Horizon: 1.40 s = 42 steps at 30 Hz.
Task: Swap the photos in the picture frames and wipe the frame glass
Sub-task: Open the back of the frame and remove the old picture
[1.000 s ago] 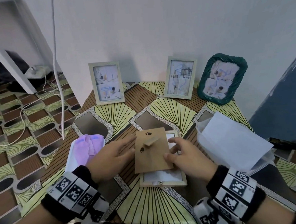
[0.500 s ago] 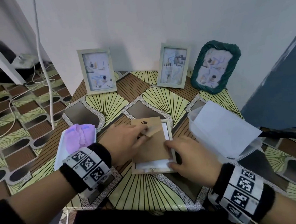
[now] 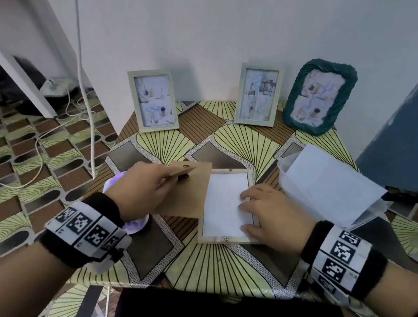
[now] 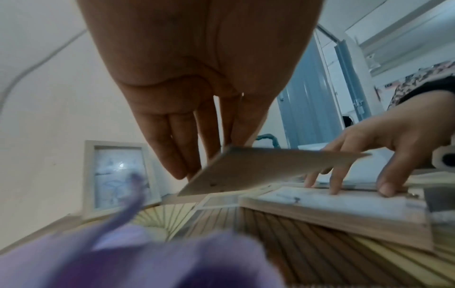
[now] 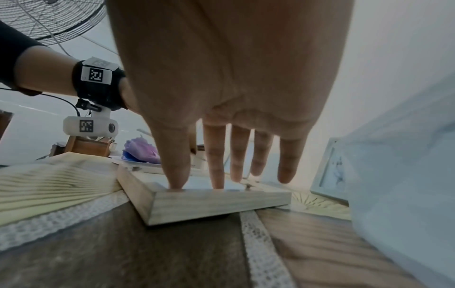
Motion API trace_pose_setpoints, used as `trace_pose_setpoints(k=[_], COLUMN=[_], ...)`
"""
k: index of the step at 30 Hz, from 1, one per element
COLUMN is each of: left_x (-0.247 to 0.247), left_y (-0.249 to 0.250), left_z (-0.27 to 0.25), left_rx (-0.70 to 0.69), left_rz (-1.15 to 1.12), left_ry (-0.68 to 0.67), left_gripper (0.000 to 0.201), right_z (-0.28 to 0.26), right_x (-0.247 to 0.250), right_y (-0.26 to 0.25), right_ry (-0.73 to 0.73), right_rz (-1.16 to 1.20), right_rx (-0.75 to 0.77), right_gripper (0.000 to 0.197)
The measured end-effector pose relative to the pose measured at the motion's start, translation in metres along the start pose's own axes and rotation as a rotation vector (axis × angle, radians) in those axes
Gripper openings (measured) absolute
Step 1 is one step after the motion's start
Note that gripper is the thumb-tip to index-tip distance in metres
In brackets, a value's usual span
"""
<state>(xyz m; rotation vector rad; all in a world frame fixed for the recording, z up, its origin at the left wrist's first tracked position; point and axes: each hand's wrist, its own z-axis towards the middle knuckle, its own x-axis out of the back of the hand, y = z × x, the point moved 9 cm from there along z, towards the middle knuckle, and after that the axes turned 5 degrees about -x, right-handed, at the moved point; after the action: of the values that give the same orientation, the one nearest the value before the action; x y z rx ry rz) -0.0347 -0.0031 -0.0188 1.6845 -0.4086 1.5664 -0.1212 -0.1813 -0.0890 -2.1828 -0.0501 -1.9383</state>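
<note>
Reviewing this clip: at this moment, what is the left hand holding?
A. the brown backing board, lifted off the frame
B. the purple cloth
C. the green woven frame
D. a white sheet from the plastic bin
A: the left hand pinches the brown backing board, clear of the wooden frame the right hand steadies.

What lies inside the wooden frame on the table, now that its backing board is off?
A white sheet fills the wooden frame, probably the photo's blank back. The right hand presses on it. Its printed side and the glass beneath are covered. The left hand holds the backing board.
</note>
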Motion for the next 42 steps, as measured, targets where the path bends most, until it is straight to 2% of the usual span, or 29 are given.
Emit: trace_pose_setpoints(k=[6,11,17,21,25,29,31,33,36,38,42], left_x=[-0.011,-0.036,-0.06,-0.068,-0.073,-0.067,-0.058,-0.042,-0.027,-0.038,-0.08], left_y=[-0.035,-0.027,-0.009,-0.009,-0.007,-0.002,-0.003,-0.001,0.012,0.023,0.035], left_z=[-0.025,-0.028,-0.009,-0.003,-0.01,-0.01,-0.007,0.001,0.025,0.044,0.071], left_rx=[0.087,0.071,-0.045,-0.107,-0.152,-0.127,-0.071,-0.036,-0.059,-0.077,-0.196], left_rz=[0.15,0.274,0.285,0.419,0.488,0.423,0.285,0.134,0.023,0.078,0.416], left_ry=[-0.165,-0.255,-0.315,-0.378,-0.393,-0.334,-0.275,-0.16,0.002,-0.033,-0.237], left_gripper=[0.036,0.032,0.029,0.042,0.049,0.039,0.033,0.032,0.039,0.048,0.068], right_z=[-0.002,-0.011,-0.016,-0.016,-0.014,-0.014,-0.013,-0.013,-0.012,-0.01,-0.006], right_x=[-0.009,-0.013,-0.016,-0.016,-0.018,-0.018,-0.017,-0.017,-0.012,-0.001,0.018], right_y=[0.002,0.009,0.018,0.025,0.026,0.028,0.029,0.03,0.03,0.035,0.05], right_ry=[-0.042,-0.076,-0.087,-0.076,-0.077,-0.071,-0.063,-0.057,-0.03,0.03,0.135], right_rz=[0.041,0.044,0.103,0.14,0.159,0.177,0.193,0.21,0.254,0.335,0.561], right_rx=[0.011,0.007,-0.016,-0.041,-0.037,-0.036,-0.035,-0.037,-0.056,-0.106,-0.232], right_gripper=[0.054,0.06,0.06,0.06,0.06,0.062,0.062,0.062,0.06,0.055,0.044])
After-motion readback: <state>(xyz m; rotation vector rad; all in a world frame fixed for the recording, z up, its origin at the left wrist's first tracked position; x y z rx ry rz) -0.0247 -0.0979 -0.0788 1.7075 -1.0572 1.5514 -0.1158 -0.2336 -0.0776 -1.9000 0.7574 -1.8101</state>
